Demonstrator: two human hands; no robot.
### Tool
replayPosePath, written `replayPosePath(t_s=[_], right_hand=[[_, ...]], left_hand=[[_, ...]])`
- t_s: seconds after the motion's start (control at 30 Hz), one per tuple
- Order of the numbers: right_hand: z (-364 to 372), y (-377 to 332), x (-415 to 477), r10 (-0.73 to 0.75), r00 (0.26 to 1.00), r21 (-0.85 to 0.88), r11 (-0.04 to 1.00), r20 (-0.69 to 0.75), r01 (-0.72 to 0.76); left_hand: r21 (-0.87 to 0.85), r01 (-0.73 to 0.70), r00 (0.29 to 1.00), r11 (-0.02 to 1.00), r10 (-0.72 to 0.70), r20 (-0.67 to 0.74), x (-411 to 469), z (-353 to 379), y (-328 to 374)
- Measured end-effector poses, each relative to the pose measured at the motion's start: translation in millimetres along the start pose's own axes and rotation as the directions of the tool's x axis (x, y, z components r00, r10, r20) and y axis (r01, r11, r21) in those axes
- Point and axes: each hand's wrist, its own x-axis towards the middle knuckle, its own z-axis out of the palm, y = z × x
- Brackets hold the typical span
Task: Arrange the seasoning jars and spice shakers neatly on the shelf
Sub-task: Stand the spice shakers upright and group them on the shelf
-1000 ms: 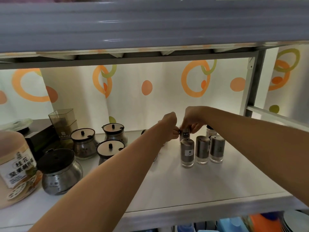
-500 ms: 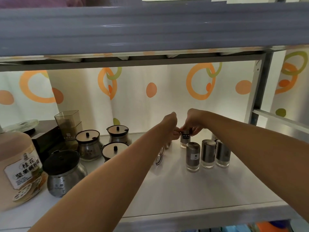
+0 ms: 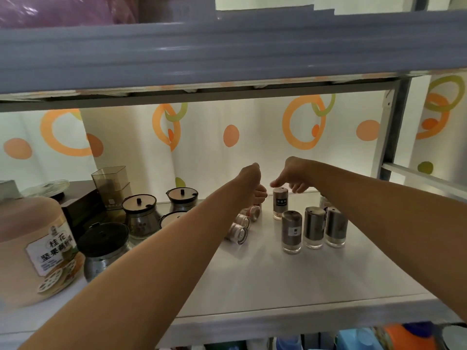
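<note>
**Me:** Standing upright at the back of the shelf (image 3: 290, 279), the labelled shaker (image 3: 280, 203) sits just under my right hand (image 3: 294, 174). Fingers spread loosely above its cap, holding nothing; I can't tell if a fingertip touches the top.

**Observer:** Left hand?

**Me:** My left hand (image 3: 251, 181) is curled into a fist beside that shaker. It seems closed on something small, but the object itself is hidden, so I can't tell what.

**Observer:** Risks?

**Me:** Shakers are tall, narrow cylinders with clear glass bases and brushed metal sleeves. Top-heavy, I judge. A knock from my right forearm could topple the front row of three shakers (image 3: 313, 229), which stands directly beneath it. Smooth white shelf surface, so they'd slide or roll easily.

**Observer:** And on the left?

**Me:** Small round jars (image 3: 237, 231) lie on their sides under my left wrist, pale lids facing out. Round bodies, likely to roll toward the edge if nudged.

**Observer:** Further out?

**Me:** Squat seasoning pots (image 3: 140, 218), bulbous steel bases with flat lids and knobs, clustered left, stable. One darker-lidded pot (image 3: 103, 246) in front. A tinted square plastic container (image 3: 111, 185) behind them. Big beige tub (image 3: 32, 251) with a printed label at far left, close to the shelf's front edge.
</note>
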Motion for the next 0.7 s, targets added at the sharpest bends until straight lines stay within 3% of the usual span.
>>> replayPosePath(t_s=[0.13,0.33,0.43,0.7], right_hand=[[-17.9,-16.4,-28.0,-0.064,0.996,0.014,0.998,-0.060,0.065],[-27.6,-46.4,-66.3,-0.134,0.990,0.101,0.985,-0.033,0.137],[-18.7,-59.9,-72.7,-0.152,0.988,0.154,0.977,0.037,0.145],[18.0,-80.0,-43.1,-0.011,0.960,0.301,0.950,0.279,-0.077]], left_hand=[[-0.026,-0.054,0.998,0.998,0.053,-0.035,-29.8,-16.8,16.6],[0.020,-0.145,0.986,0.989,0.146,-0.086,-65.4,-39.1,26.2],[0.082,-0.086,0.986,0.993,0.096,-0.137,-68.3,-48.1,26.8],[0.161,0.041,0.958,0.986,0.008,-0.288,-30.5,-65.5,27.3]])
